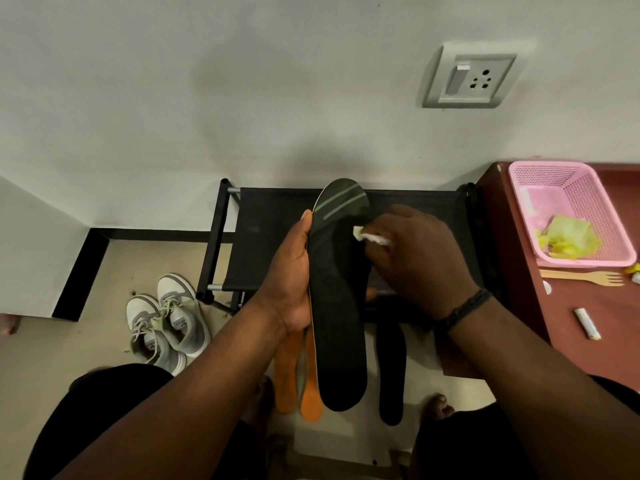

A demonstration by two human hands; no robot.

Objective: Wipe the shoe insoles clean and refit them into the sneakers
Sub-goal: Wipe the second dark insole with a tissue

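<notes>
- While my left hand (291, 271) grips the black insole (337, 296) upright above the floor, my right hand (415, 258) pinches a white wipe (370, 236) against it.
- Grey sneakers (166, 320) sit left on the floor.

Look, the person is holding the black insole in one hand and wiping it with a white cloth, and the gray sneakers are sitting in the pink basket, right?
Not quite. The gray sneakers sit on the floor beside the black rack, not in the pink basket. The head view shows it. The rest holds: the left hand holds the black insole while the right hand wipes it with the white cloth.
</notes>
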